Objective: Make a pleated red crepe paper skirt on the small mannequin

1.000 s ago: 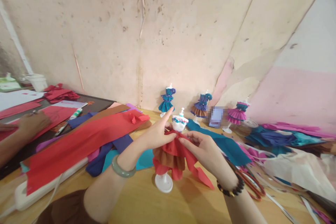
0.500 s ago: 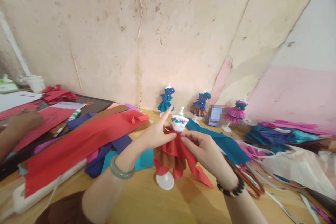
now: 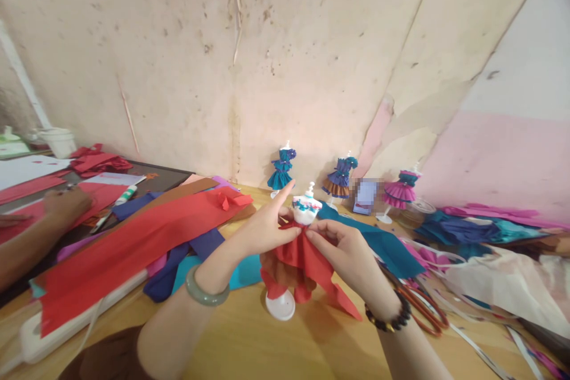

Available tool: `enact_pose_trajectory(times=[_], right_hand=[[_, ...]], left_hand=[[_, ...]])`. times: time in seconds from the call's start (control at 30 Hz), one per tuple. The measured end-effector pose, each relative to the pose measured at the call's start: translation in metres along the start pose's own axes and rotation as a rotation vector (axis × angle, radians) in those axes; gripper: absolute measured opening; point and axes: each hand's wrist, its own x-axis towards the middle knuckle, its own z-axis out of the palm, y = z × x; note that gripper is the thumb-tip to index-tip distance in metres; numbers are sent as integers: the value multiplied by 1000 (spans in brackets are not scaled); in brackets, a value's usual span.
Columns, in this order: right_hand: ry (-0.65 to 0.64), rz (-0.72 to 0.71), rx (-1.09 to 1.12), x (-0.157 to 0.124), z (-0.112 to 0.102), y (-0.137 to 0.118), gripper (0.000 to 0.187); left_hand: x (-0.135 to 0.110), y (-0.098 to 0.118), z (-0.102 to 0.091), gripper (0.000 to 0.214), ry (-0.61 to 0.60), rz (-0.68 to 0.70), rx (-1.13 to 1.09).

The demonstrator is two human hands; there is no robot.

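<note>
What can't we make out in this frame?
All head view.
- Mini mannequin waist: covered by red paper skirt, left hand and right hand.
- Card by the wall: blurred out.
- Co-worker's hand: any held item too small; arm cut by left edge.

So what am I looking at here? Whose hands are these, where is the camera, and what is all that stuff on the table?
There is no machine here. A person wears one camera on the head, looking forward and down, so the two arms coming in from the bottom are their own. The left hand, with the green bangle, and the right hand, with the bead bracelet, both pinch a red paper skirt at the waist of a small white mannequin standing on the wooden table. Around it lie a long red paper strip and teal paper. Three dressed mannequins stand by the wall. The hand at far left belongs to another person.
</note>
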Motion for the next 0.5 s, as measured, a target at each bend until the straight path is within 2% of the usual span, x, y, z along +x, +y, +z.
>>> enact_pose_trajectory(times=[0.27,0.5], right_hand=[[0,-5,6,-1,0,0,29],[-45,-42,-21,-4,2,-4,28]], left_hand=[[0,2,1,97,-3,-27,-14],[0,-2,1,95,7,20,38]])
